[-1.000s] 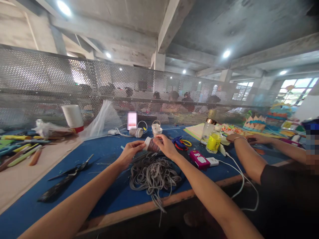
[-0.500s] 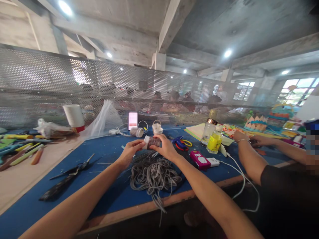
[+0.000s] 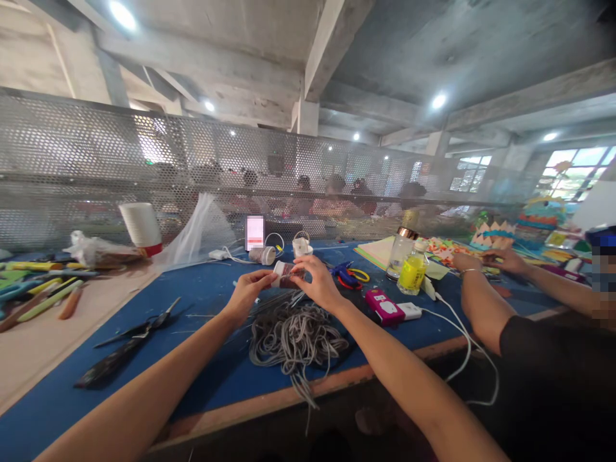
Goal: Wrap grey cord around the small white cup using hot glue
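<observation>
A small spool of brownish thread (image 3: 285,272) with a white end is held up over the table. My left hand (image 3: 251,290) is closed on its white end, thumb on top. My right hand (image 3: 318,282) has its thumb and fingers curled round the wound part at the right; whether a loose thread is pinched there is too small to tell. Just below both hands lies a tangled heap of grey cord (image 3: 299,343). Behind, a similar spool (image 3: 262,256) lies on its side beside a white spool (image 3: 302,246).
Black scissors (image 3: 139,333) lie left on the blue tabletop (image 3: 192,359). Blue-handled pliers (image 3: 349,274), a magenta box (image 3: 384,307), a yellow-labelled bottle (image 3: 412,274) and a glass jar (image 3: 400,253) stand right. A phone (image 3: 255,232) leans behind. A co-worker's arm (image 3: 481,305) reaches in at right.
My right hand's fingers have shifted on the spool, with the thumb and fingertips drawn closer to its white end. My left hand keeps its hold. The view has moved slightly.
</observation>
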{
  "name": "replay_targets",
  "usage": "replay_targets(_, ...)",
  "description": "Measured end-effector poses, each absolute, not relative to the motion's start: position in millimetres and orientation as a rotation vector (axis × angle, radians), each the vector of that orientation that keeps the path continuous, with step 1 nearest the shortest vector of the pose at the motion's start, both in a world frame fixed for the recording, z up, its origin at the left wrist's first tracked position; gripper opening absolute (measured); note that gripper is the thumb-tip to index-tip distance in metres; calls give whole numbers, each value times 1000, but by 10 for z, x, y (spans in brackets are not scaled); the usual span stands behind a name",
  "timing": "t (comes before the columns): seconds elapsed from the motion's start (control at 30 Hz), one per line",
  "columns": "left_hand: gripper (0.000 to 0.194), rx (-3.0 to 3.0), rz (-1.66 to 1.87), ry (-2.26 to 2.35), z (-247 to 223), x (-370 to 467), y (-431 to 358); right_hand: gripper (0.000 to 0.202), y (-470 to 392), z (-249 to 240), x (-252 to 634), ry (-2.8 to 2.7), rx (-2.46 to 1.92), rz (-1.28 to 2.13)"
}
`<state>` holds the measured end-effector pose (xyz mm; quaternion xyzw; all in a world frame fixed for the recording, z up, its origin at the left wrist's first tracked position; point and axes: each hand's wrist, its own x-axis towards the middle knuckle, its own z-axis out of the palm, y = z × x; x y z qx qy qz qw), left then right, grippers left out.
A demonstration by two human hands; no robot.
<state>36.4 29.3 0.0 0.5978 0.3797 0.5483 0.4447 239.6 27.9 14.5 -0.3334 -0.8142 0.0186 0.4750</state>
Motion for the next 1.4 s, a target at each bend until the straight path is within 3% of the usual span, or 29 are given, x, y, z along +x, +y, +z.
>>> replay_targets(0.23,34,1416,1386,938,-32,348,327,6,237,158,2379,-1978,-774,-2)
replay_targets(0.53,34,1304,1396,950,-26,323,343,27,211,178,2405,-2011,-867,-101)
replay_targets(0.93,32,1232,1387,872,-27,312,356,9,198,198,2407,-1999,-863,-223)
replay_targets(1.2,28,1170,1394,871,-53,287,390,24,260,158,2430,-1946,-879,-211)
replay_targets(1.4,27,1168,1372,848,-29,285,357,16,412,129,2529,-1821,-1100,-230)
